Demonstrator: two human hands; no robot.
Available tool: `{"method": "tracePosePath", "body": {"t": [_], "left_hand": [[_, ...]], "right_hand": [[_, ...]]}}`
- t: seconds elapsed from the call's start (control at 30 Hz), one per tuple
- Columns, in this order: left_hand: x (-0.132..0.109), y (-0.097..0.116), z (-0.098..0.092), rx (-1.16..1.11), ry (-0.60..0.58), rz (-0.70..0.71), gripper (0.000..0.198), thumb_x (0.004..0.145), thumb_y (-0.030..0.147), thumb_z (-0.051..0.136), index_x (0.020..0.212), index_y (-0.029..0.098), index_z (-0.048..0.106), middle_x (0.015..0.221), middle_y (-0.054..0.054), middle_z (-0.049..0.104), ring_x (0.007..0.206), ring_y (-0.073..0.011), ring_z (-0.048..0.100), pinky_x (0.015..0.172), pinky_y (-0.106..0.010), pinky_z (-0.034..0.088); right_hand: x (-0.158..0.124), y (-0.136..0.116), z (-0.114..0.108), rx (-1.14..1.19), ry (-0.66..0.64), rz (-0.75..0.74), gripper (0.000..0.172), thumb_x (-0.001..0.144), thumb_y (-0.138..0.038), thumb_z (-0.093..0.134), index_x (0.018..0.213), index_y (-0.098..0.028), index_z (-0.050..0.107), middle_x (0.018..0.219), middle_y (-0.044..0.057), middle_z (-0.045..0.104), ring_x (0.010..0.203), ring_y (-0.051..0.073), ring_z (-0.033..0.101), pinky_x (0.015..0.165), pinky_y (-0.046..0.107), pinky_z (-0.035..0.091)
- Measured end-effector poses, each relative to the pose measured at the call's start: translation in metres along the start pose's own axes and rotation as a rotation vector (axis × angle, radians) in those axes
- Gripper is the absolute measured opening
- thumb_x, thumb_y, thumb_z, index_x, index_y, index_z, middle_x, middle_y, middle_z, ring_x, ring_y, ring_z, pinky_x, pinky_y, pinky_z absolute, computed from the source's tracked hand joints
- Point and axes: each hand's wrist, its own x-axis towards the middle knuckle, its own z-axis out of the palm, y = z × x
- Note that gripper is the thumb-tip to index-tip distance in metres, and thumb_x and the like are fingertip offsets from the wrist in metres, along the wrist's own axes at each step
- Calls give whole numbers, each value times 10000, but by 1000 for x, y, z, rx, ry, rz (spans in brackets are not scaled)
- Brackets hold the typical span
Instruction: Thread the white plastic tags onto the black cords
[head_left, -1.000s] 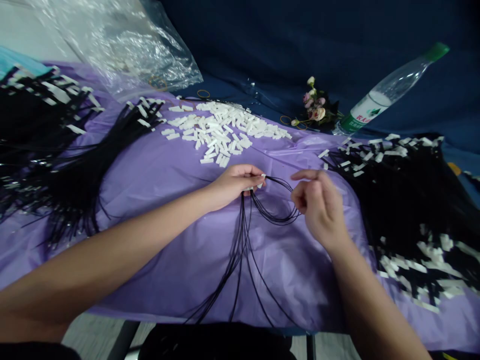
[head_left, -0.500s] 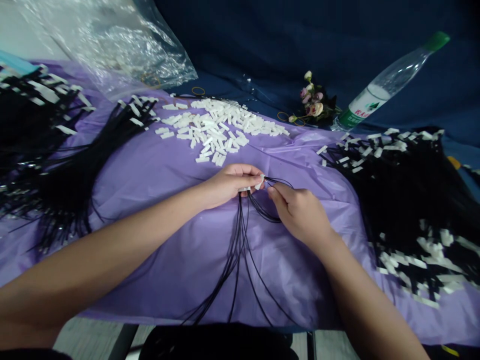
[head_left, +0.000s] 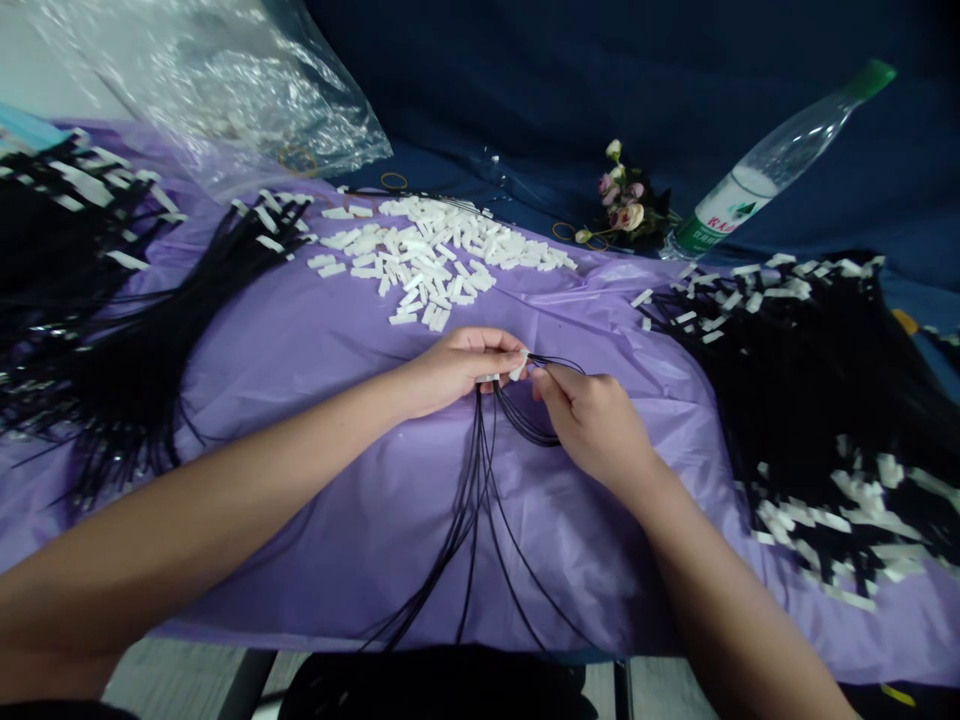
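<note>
My left hand (head_left: 465, 368) pinches a white connector (head_left: 519, 366) between thumb and fingers near the middle of the view. Several black wires (head_left: 474, 500) hang down from under it over the purple cover. My right hand (head_left: 581, 405) is just to the right, its thumb and index finger closed at the wires beside the connector. Other black wires loop between the two hands. Beyond my hands lies a pile of small white connectors (head_left: 431, 260) on the purple cover (head_left: 285, 350).
Bundles of black wires with white ends lie at left (head_left: 150, 330) and right (head_left: 810, 390). Behind stand a tilted-looking plastic bottle (head_left: 742, 190), artificial flowers (head_left: 626, 205) and a clear plastic bag (head_left: 247, 90). Rubber bands (head_left: 394, 181) lie near the pile.
The right thumb and index finger have moved very slightly left, closer to the connector. The whole view has shifted a little.
</note>
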Motion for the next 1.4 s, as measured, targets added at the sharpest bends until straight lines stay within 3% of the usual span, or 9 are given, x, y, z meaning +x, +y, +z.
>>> {"method": "tracePosePath", "body": {"t": [0.2, 0.37, 0.47, 0.57, 0.7, 0.83, 1.0, 1.27, 1.4], "left_hand": [[1, -3, -1, 24, -1, 21, 147, 767, 265, 667, 844, 142, 650, 717, -6, 591, 628, -79, 487, 578, -256, 285], [1, -3, -2, 42, 1, 19, 154, 772, 290, 666, 833, 149, 649, 687, 7, 570, 605, -72, 468, 550, -248, 263], [1, -3, -2, 24, -3, 18, 151, 773, 286, 663, 832, 148, 650, 709, 2, 579, 617, -71, 481, 565, -246, 277], [0, -2, -2, 2, -12, 22, 151, 775, 287, 657, 812, 140, 648, 721, -5, 589, 635, -76, 495, 587, -247, 297], [-1, 0, 1, -3, -5, 19, 154, 759, 285, 663, 779, 134, 639, 712, -8, 584, 642, -87, 497, 585, -252, 302], [-2, 2, 4, -4, 45, -2, 167, 745, 292, 672, 757, 132, 628, 687, -5, 572, 620, -84, 481, 563, -250, 285], [-2, 2, 4, -4, 59, -22, 163, 737, 289, 676, 766, 137, 624, 692, -12, 586, 608, -86, 482, 563, -253, 294], [-1, 1, 2, -1, 36, -16, 157, 746, 289, 673, 775, 142, 626, 686, -3, 586, 604, -82, 481, 564, -251, 293], [-1, 0, 2, -28, 4, 4, 160, 752, 285, 675, 788, 133, 637, 716, -10, 599, 650, -85, 506, 601, -251, 316]], "right_hand": [[0, 0, -1, 219, -40, -10, 364, 969, -399, 361, 714, -215, 545, 526, -37, 454, 467, 106, 398, 542, 241, 266], [1, 0, -2, 190, -47, -22, 370, 977, -396, 349, 731, -212, 555, 550, -32, 497, 477, 105, 425, 548, 239, 276], [0, -1, -2, 76, -41, -28, 354, 983, -380, 342, 782, -213, 580, 599, -8, 575, 520, 119, 514, 545, 244, 268], [-2, -6, -2, -179, 13, -6, 294, 974, -363, 380, 871, -223, 618, 651, 26, 648, 559, 154, 592, 515, 263, 211], [-7, -13, 2, -478, 106, 11, 304, 972, -381, 385, 870, -221, 623, 600, 39, 654, 476, 172, 595, 482, 274, 118], [-9, -15, 5, -580, 155, 11, 353, 984, -382, 338, 836, -198, 600, 561, 54, 636, 432, 175, 591, 465, 265, 92], [-8, -14, 8, -563, 162, 27, 422, 996, -398, 271, 845, -180, 599, 592, 90, 635, 424, 176, 580, 463, 276, 96], [-6, -14, 10, -542, 205, 31, 424, 995, -429, 289, 835, -200, 608, 625, 63, 641, 413, 123, 521, 469, 280, 90], [-6, -14, 9, -400, 177, 56, 369, 979, -420, 377, 813, -192, 615, 642, 50, 645, 445, 111, 506, 487, 276, 116]]}}
